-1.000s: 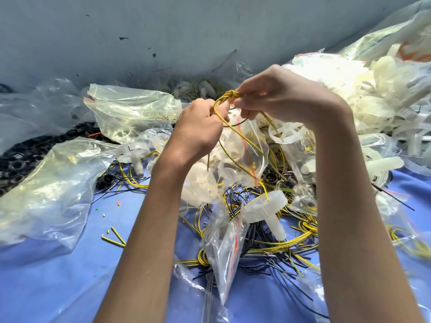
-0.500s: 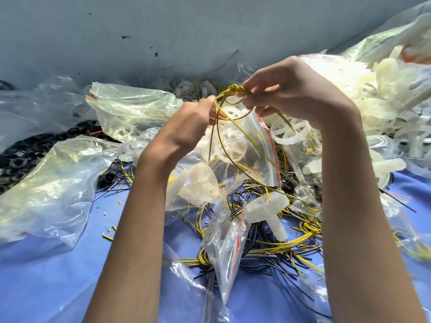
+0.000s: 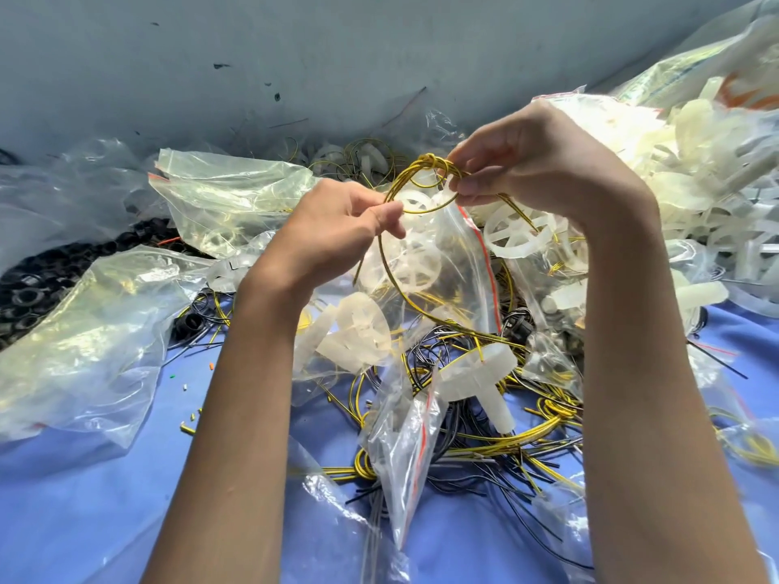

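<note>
hands: 2, left hand (image 3: 337, 231), right hand (image 3: 541, 162) | yellow wire loop (image 3: 428, 160), upper centre: 1 | white T-shaped spool (image 3: 476, 377), lower centre: 1 | spoked white wheels (image 3: 518, 231), centre: at least 4 | loose wires (image 3: 518, 434), clear bags (image 3: 84, 343): too tangled to count

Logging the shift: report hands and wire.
Left hand and right hand both pinch yellow wire loop. Loop held up, tail trailing among clear bags below.

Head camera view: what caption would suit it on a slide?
Left hand and right hand pinch a looped yellow wire above clear plastic bags and white plastic wheels on a blue table.
</note>
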The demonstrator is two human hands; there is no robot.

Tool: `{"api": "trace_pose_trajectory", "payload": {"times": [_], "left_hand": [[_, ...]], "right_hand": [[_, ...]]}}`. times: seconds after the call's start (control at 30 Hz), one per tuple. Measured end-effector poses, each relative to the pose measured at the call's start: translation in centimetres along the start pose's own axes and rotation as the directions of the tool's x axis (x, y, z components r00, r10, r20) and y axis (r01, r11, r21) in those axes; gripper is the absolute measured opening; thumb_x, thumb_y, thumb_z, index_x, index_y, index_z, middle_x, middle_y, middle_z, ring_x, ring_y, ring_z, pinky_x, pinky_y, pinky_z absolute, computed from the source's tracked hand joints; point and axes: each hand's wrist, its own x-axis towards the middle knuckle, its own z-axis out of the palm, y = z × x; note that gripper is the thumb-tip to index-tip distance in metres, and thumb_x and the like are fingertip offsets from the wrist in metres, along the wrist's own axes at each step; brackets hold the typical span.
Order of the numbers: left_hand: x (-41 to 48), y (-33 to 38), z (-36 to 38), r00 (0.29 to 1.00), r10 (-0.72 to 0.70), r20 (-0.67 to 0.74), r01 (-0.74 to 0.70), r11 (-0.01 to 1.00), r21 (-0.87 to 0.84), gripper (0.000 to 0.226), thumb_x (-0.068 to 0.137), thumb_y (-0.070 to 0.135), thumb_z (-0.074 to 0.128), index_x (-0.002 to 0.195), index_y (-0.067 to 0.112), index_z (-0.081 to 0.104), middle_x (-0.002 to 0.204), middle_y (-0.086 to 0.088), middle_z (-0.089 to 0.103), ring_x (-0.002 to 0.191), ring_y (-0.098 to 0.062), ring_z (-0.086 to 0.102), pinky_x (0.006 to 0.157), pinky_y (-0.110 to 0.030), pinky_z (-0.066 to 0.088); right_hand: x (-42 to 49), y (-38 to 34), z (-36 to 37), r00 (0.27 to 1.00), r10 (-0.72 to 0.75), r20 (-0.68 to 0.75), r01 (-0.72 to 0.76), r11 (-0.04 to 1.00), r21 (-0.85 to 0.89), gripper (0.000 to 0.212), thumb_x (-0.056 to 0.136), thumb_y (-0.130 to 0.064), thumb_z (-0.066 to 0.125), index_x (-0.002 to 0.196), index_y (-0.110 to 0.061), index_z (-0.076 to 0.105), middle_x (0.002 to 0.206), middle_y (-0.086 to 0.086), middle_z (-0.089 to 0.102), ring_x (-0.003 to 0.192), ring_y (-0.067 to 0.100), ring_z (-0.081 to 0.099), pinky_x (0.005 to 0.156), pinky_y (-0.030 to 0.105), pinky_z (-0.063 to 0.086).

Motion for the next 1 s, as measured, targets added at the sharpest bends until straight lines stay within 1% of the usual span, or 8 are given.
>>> {"api": "trace_pose_trajectory", "payload": {"times": [0.17, 0.33, 0.4, 0.5, 0.6, 0.73, 0.87, 1.0], "left_hand": [[-0.3, 0.4, -0.1, 0.998, 0.005, 0.067, -0.008, 0.999, 0.049, 0.035, 0.093, 0.024, 0.058, 0.059, 0.027, 0.066, 0.092, 0.01, 0.064, 0.095, -0.01, 0.058, 0.086, -0.03, 0.042], [-0.2, 0.3, 0.0, 0.993, -0.007, 0.116, -0.008, 0.992, 0.124, 0.039, 0.095, 0.025, 0.054, 0.057, 0.024, 0.062, 0.105, 0.0, 0.069, 0.104, -0.018, 0.06, 0.095, -0.037, 0.042], [-0.2, -0.2, -0.5, 0.992, -0.027, 0.123, 0.017, 0.996, 0.087, 0.036, 0.096, 0.026, 0.054, 0.062, 0.02, 0.065, 0.098, 0.006, 0.07, 0.101, -0.01, 0.061, 0.091, -0.027, 0.042], [-0.3, -0.3, -0.9, 0.989, -0.023, 0.147, 0.017, 0.999, 0.037, 0.033, 0.097, 0.025, 0.052, 0.073, 0.012, 0.07, 0.083, 0.019, 0.067, 0.082, 0.014, 0.058, 0.079, -0.012, 0.039], [-0.3, 0.2, -0.7, 0.983, 0.034, 0.179, -0.041, 0.999, 0.032, 0.039, 0.097, 0.025, 0.052, 0.06, 0.019, 0.062, 0.089, 0.019, 0.07, 0.081, 0.013, 0.057, 0.079, -0.012, 0.039], [-0.2, 0.8, -0.7, 0.969, 0.078, 0.234, -0.091, 0.995, 0.045, 0.034, 0.098, 0.023, 0.05, 0.071, 0.013, 0.067, 0.066, 0.025, 0.065, 0.067, 0.014, 0.054, 0.07, -0.01, 0.039], [-0.5, 0.8, -1.0, 0.959, 0.083, 0.272, -0.094, 0.995, 0.029, 0.038, 0.098, 0.022, 0.051, 0.064, 0.022, 0.068, 0.065, 0.02, 0.066, 0.07, 0.006, 0.055, 0.069, -0.011, 0.039], [-0.7, 0.7, -1.2, 0.969, 0.05, 0.24, -0.05, 0.999, -0.006, 0.023, 0.092, 0.029, 0.06, 0.074, 0.026, 0.075, 0.092, 0.007, 0.073, 0.086, 0.001, 0.063, 0.079, -0.018, 0.046]], "right_hand": [[-0.2, 0.6, 0.3, 0.993, 0.004, -0.115, -0.015, 0.995, -0.094, 0.025, 0.073, 0.006, 0.074, 0.086, -0.015, 0.074, 0.075, 0.007, 0.071, 0.065, 0.008, 0.07, 0.062, 0.013, 0.051], [-0.1, 0.9, 0.5, 0.988, 0.025, -0.153, -0.037, 0.996, -0.078, 0.025, 0.071, 0.011, 0.074, 0.084, -0.011, 0.074, 0.071, 0.006, 0.07, 0.06, 0.006, 0.069, 0.059, 0.013, 0.053], [-0.2, 0.9, 0.3, 0.991, -0.007, -0.133, -0.008, 0.994, -0.111, 0.025, 0.072, 0.01, 0.073, 0.083, -0.013, 0.074, 0.071, 0.007, 0.07, 0.062, 0.005, 0.069, 0.061, 0.012, 0.053], [0.2, 0.7, 0.6, 0.961, -0.122, -0.25, 0.087, 0.986, -0.143, 0.027, 0.074, 0.011, 0.067, 0.084, -0.013, 0.073, 0.071, 0.007, 0.07, 0.059, 0.003, 0.068, 0.063, 0.014, 0.053], [0.8, 0.4, 1.4, 0.903, -0.171, -0.393, 0.133, 0.984, -0.122, 0.03, 0.075, 0.014, 0.058, 0.084, -0.01, 0.074, 0.071, 0.001, 0.069, 0.057, -0.003, 0.065, 0.06, 0.011, 0.05], [1.1, 0.1, 2.0, 0.868, -0.156, -0.471, 0.138, 0.988, -0.072, 0.027, 0.073, 0.012, 0.059, 0.084, -0.007, 0.074, 0.072, 0.001, 0.068, 0.06, -0.005, 0.066, 0.058, 0.008, 0.048], [1.3, -0.2, 2.7, 0.873, -0.171, -0.457, 0.138, 0.985, -0.104, 0.027, 0.074, 0.01, 0.06, 0.084, -0.01, 0.074, 0.071, 0.001, 0.068, 0.06, -0.006, 0.065, 0.057, 0.007, 0.047], [1.3, -0.1, 2.1, 0.929, -0.15, -0.339, 0.112, 0.985, -0.131, 0.017, 0.082, 0.0, 0.062, 0.083, -0.013, 0.072, 0.066, 0.002, 0.067, 0.059, 0.006, 0.069, 0.062, 0.021, 0.057]]}}
